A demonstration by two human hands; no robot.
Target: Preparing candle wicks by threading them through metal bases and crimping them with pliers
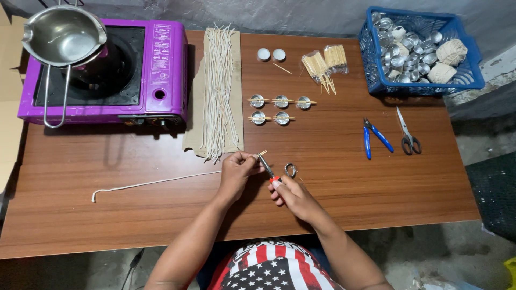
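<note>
A white wick string (156,182) is pinched in the left hand (236,173); small red-handled pliers (267,167) are gripped by the right hand (293,196) above the table (376,177).

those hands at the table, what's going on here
A person holds a wick piece in the left hand and a small red-handled tool in the right hand, its tip at the wick. A long white cord trails left across the wooden table. Beyond lie cut wicks on cardboard and small metal cups with sticks laid across them.
</note>
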